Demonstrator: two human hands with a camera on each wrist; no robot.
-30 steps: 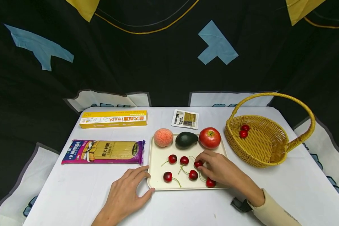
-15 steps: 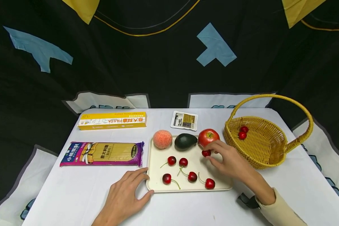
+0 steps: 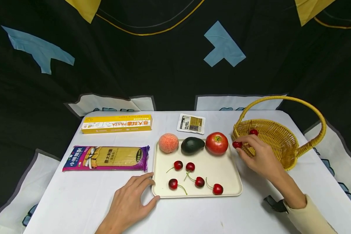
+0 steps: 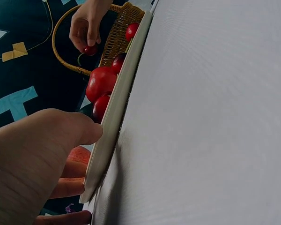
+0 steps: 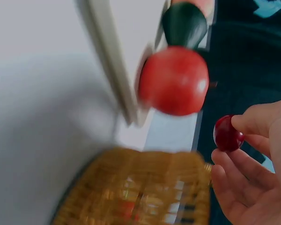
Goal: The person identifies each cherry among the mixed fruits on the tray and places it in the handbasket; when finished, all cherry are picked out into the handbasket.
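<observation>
In the head view, my right hand (image 3: 258, 156) pinches a dark red cherry (image 3: 237, 144) between thumb and fingers, at the left rim of the wicker basket (image 3: 280, 141). The right wrist view shows that cherry (image 5: 228, 133) at the fingertips. One cherry (image 3: 253, 132) shows inside the basket; my hand covers part of the inside. My left hand (image 3: 131, 198) touches the left edge of the cream tray (image 3: 229, 172), fingers loosely spread. Several stemmed cherries (image 3: 199, 182) lie on the tray, in front of a pinkish-orange round fruit (image 3: 168, 143), an avocado (image 3: 192, 145) and a red apple (image 3: 217, 143).
Left of the tray lies a purple pack of spaghetti (image 3: 106, 158), with a yellow pasta box (image 3: 117, 124) behind it. A small white sachet (image 3: 191, 123) lies behind the tray. The basket's tall handle (image 3: 283, 97) arches over it. A dark curtain (image 3: 163, 71) hangs behind the table.
My right hand picked a cherry up off the tray's right half and carried it right, past the apple, to the basket's rim. My left hand has stayed at the tray's edge.
</observation>
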